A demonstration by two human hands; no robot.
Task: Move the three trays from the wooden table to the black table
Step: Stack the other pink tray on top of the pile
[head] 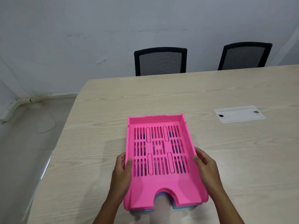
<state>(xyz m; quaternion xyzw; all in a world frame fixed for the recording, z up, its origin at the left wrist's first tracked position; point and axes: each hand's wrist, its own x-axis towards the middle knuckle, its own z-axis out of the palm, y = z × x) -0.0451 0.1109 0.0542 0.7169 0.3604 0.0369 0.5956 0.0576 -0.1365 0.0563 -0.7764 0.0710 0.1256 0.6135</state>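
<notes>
A pink slotted plastic tray [159, 159] lies on top of a nested stack on the light wooden table [226, 159]. A blue tray [182, 208] peeks out under its near edge, and dark blue shows through the slots. My left hand [123, 168] grips the pink tray's left wall, thumb over the rim. My right hand [204, 162] holds the right wall the same way. How many trays lie beneath cannot be told. The black table is out of view.
Two black mesh chairs [160, 61] [244, 55] stand behind the table's far edge. A white cable hatch [239, 113] is set into the tabletop at right. The table's left edge [53, 152] drops to a grey floor by the wall.
</notes>
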